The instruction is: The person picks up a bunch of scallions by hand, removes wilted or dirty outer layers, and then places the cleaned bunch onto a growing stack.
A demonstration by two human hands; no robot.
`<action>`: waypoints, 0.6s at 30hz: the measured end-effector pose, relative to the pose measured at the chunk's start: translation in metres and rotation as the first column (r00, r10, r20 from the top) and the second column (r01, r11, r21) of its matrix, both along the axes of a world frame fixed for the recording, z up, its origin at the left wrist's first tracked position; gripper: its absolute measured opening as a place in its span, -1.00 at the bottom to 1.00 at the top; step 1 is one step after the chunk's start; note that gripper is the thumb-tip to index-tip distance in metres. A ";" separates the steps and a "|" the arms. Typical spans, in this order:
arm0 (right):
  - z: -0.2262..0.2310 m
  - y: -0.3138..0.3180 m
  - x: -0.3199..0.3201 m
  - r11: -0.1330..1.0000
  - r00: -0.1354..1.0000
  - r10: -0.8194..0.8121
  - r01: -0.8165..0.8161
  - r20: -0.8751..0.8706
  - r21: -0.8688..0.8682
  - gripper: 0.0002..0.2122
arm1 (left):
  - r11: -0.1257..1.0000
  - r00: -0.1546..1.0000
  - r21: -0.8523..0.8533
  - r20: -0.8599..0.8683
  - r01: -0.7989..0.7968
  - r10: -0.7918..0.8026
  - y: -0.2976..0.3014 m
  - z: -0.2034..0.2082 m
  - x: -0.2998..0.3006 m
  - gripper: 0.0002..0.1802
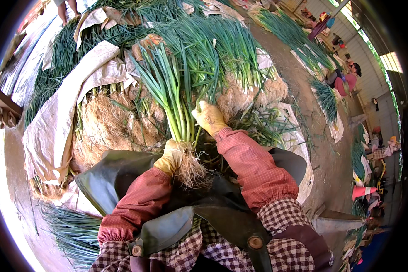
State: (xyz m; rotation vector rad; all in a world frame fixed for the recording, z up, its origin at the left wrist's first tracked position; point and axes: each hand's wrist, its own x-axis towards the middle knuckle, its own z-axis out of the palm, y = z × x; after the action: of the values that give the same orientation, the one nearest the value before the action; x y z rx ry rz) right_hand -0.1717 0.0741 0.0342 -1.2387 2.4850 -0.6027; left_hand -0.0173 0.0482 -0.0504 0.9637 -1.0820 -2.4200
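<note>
Here's my left hand (170,156), gloved fingers clamped round the base of the bunch of green onions (177,120), its roots (190,171) dangling just below them. My right hand (209,118) sits right beside the stalks, fingers curled; whether they grip a leaf, I can't tell. Count: two hands, one held bunch, one traffic cone (361,192) off right. Beyond, heaped onions (231,50) crowd close, a pale sheet (68,109) hiding some at left.
</note>
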 end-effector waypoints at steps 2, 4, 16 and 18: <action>0.000 -0.001 0.012 0.961 0.992 0.057 -0.023 -0.113 0.277 -0.63 | 0.999 0.999 -0.014 -0.039 -0.030 0.029 0.004 0.000 -0.001 -0.80; -0.011 -0.001 0.005 0.934 0.985 0.103 -0.047 -0.142 0.353 -0.71 | 0.998 0.998 -0.049 -0.041 -0.051 0.049 0.007 0.000 -0.005 -0.79; -0.062 0.017 0.002 0.998 0.575 0.061 -0.021 0.816 -0.059 -0.82 | 0.990 0.987 -0.024 0.084 0.142 -0.140 -0.003 0.015 0.003 -0.91; -0.043 0.020 0.009 0.977 -0.072 0.127 0.183 0.989 -0.112 -0.85 | 0.986 0.999 0.160 0.002 0.052 -0.053 -0.012 -0.002 0.012 -0.91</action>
State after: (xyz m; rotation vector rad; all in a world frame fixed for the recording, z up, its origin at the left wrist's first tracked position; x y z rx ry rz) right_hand -0.1629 0.0945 -0.0089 -0.3011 1.0301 -1.2360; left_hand -0.0051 0.0364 -0.0521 1.0049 -0.9383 -2.5808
